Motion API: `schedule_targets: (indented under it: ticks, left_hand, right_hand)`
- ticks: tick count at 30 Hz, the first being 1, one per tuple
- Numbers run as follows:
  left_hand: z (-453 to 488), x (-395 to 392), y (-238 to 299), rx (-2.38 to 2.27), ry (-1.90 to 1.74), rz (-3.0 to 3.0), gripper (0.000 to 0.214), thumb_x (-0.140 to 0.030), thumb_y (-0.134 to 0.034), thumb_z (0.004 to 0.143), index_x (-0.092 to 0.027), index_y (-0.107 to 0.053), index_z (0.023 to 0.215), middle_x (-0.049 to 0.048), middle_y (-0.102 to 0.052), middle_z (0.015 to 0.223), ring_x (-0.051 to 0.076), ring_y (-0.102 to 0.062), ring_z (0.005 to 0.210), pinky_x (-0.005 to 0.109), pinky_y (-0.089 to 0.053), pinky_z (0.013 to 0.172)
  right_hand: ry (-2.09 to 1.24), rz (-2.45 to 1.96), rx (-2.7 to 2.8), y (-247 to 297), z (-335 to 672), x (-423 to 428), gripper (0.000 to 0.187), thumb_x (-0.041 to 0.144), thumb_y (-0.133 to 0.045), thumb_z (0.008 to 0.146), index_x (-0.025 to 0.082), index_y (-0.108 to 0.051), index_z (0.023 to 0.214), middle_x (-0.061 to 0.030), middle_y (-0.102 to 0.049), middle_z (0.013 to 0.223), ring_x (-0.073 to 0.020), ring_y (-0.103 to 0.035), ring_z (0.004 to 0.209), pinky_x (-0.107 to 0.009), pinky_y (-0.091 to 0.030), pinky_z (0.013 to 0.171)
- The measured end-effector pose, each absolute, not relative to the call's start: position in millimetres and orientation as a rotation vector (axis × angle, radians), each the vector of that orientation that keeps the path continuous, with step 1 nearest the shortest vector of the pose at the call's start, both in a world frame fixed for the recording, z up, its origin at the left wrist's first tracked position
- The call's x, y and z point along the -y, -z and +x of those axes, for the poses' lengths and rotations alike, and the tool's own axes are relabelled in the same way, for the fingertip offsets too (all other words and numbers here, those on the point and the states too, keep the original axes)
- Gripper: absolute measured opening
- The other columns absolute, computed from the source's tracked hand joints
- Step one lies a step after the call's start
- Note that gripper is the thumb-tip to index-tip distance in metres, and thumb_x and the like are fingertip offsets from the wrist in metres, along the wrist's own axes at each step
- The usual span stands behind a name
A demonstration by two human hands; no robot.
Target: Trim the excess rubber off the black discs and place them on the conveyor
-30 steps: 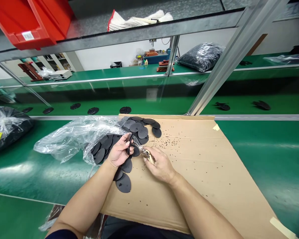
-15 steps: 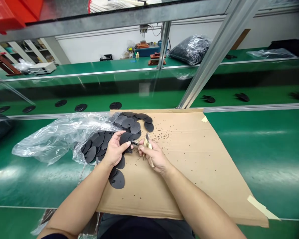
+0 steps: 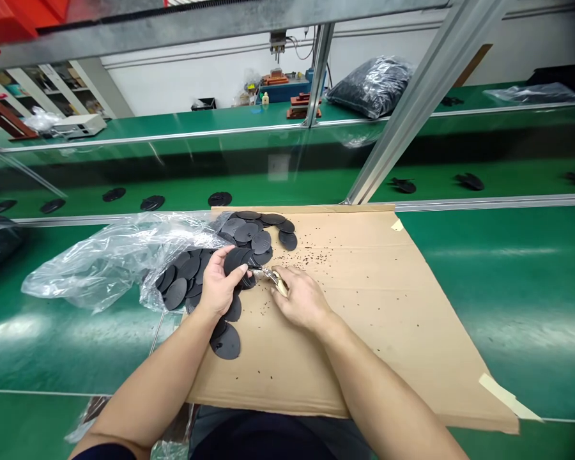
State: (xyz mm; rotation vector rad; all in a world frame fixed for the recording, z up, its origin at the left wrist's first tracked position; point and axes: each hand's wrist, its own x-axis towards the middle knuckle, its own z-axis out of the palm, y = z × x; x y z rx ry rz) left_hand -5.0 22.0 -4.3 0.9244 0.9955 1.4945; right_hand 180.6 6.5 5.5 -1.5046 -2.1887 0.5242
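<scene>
"What have you got in your left hand [image 3: 217, 287]?"

"A black disc [image 3: 234, 257]. My fingers pinch it at the edge, thumb on the near side. I can't tell whether a second one is caught with it."

"And your right hand [image 3: 303, 298]?"

"Those fingers are closed round the cream handles of some pliers [image 3: 280, 285]. The metal tip points left and reaches the disc's edge, but the contact is too small to make out."

"Where is the disc, then?"

"In front of me, over the left part of the cardboard [image 3: 364, 364], close beside a pile of discs [image 3: 176, 294]."

"What else is about?"

"Some of the pile lies in the mouth of a clear bag [image 3: 96, 259], which stretches left across the green table [image 3: 489, 287]. Little black bits [image 3: 307, 258] are scattered over the cardboard, thickest just beyond my right hand. Further back, more discs [image 3: 219, 199] lie spaced out in a row."
</scene>
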Motion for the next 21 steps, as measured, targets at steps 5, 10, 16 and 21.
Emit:
schedule_targets:
  ticks: [5, 10, 16, 21]
  left_hand:
    - [-5.5, -22.1, 5.8, -0.985, -1.506, 0.962, 0.049, -0.017, -0.079, 0.067, -0.022, -0.055, 0.110, 0.0015, -0.062, 0.095, 0.011, -0.063, 0.065, 0.027, -0.056, 0.066]
    - [-6.1, -22.5, 8.3, -0.987, -1.503, 1.023, 0.048, -0.020, -0.078, 0.068, -0.021, -0.055, 0.110, 0.0013, -0.062, 0.095, 0.010, -0.064, 0.063, 0.027, -0.056, 0.064]
    - [-6.4, -23.1, 9.8, -0.986, -1.511, 1.039, 0.048, -0.020, -0.077, 0.069, -0.020, -0.053, 0.111, 0.0009, -0.062, 0.093, 0.010, -0.064, 0.063, 0.027, -0.056, 0.064]
    - [-5.2, -22.7, 6.6, -0.980, -1.493, 1.007, 0.049, -0.021, -0.078, 0.068, -0.020, -0.052, 0.110, 0.0010, -0.063, 0.091, 0.011, -0.064, 0.062, 0.027, -0.056, 0.064]
  right_hand:
    - [-0.589, -1.522, 2.178, -7.2, 180.0, -6.1, 0.027, 0.022, -0.059, 0.079, 0.022, -0.060, 0.106, -0.0066, -0.063, 0.095, -0.0221, -0.056, 0.086, -0.032, -0.042, 0.076]
    - [-0.657, -1.532, 2.174, -11.3, 180.0, -5.9, 0.026, 0.023, -0.058, 0.080, 0.021, -0.060, 0.106, -0.0062, -0.063, 0.097, -0.0204, -0.055, 0.086, -0.031, -0.041, 0.077]
    - [-0.692, -1.557, 2.189, -14.2, 180.4, -6.2, 0.025, 0.022, -0.054, 0.081, 0.021, -0.062, 0.105, -0.0050, -0.063, 0.094, -0.0194, -0.055, 0.085, -0.029, -0.040, 0.076]
    - [-0.743, -1.545, 2.162, -12.2, 180.6, -6.1, 0.028, 0.019, -0.053, 0.080, 0.023, -0.064, 0.106, -0.0036, -0.065, 0.095, -0.0185, -0.057, 0.085, -0.027, -0.041, 0.076]
